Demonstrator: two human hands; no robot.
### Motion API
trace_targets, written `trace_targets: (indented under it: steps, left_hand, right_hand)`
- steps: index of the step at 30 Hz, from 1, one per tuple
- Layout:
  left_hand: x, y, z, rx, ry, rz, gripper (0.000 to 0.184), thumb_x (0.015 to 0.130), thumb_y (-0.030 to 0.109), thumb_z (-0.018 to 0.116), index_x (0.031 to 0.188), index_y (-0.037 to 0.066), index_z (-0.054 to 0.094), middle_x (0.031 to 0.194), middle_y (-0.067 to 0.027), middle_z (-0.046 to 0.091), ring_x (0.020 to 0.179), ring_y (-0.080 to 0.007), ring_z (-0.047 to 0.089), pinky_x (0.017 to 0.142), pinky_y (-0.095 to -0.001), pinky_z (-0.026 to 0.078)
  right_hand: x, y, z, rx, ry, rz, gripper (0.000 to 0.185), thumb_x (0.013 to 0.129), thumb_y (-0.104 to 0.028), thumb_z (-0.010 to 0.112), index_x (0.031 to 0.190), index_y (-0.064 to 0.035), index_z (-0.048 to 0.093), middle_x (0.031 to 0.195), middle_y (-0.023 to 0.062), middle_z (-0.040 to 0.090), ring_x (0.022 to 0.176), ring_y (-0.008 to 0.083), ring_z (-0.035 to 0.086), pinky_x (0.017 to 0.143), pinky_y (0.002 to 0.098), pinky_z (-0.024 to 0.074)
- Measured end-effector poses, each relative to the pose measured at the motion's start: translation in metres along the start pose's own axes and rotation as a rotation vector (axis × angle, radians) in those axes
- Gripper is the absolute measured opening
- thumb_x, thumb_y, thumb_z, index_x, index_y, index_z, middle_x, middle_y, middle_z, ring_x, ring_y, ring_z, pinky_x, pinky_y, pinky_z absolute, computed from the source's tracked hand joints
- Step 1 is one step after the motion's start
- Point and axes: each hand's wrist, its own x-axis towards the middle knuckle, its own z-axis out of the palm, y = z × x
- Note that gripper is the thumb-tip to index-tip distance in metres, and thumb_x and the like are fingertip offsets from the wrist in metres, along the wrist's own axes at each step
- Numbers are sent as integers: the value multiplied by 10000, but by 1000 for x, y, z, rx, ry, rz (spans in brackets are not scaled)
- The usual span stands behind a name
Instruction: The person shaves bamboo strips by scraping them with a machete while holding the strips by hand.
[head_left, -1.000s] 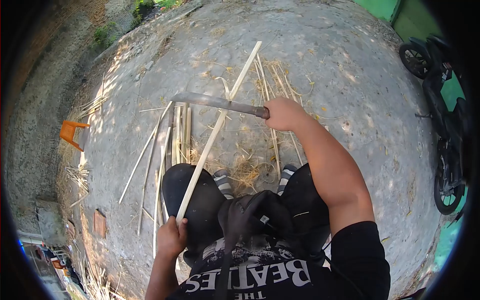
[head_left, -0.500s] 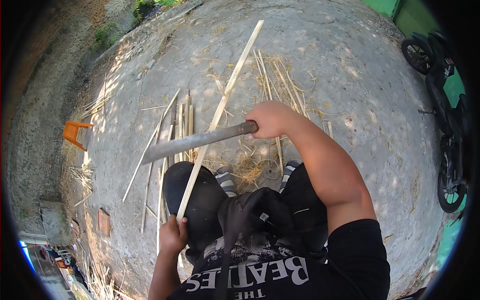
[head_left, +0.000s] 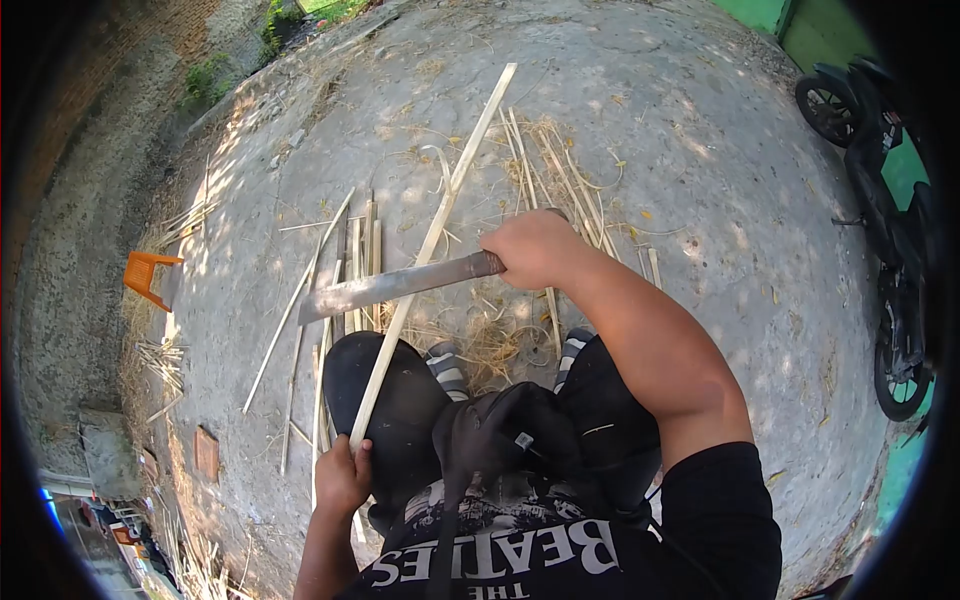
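Note:
A long pale strip of wood or bamboo (head_left: 433, 235) slants up and away from my left thigh. My left hand (head_left: 342, 475) is closed around its near end, thumb on top. In my right hand (head_left: 535, 248) is the handle of a machete (head_left: 350, 295), gripped in a fist. Its broad, worn blade lies across the strip above my left knee and points left. A thin curled shaving (head_left: 440, 165) stands off the strip's left side farther up. Whether the edge bites into the strip, I cannot tell.
Several strips (head_left: 300, 300) lie left of my left knee, more (head_left: 580, 185) ahead on the concrete. Shavings (head_left: 490, 345) gather between my feet. An orange plastic chair (head_left: 150, 275) and a brick (head_left: 206, 453) are at left. A motorcycle (head_left: 880, 200) stands at right.
The strip's far end has dropped a little toward me. My right hand has shifted slightly left and nearer, and the machete's blade shows more of its flat face. Both grips are unchanged.

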Motion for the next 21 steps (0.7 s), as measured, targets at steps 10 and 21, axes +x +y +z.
trace_targets:
  steps: [10,21]
  left_hand:
    - [-5,-17,5,-77,23,34,433,1039,377,555,838,-6,529,680,-293,609,694,-533,622,607,-574,467]
    - [-1,-9,7,-54,26,60,417,1030,361,591,816,13,504,657,-278,600,672,-533,613,590,-583,460]
  right_hand:
    - [6,86,13,317,270,610,161,860,-225,679,974,-117,718,934,150,742,904,371,715,783,494,553]
    - [-6,76,7,395,224,354,149,799,-207,690,885,-85,688,836,154,709,821,363,697,725,481,529]
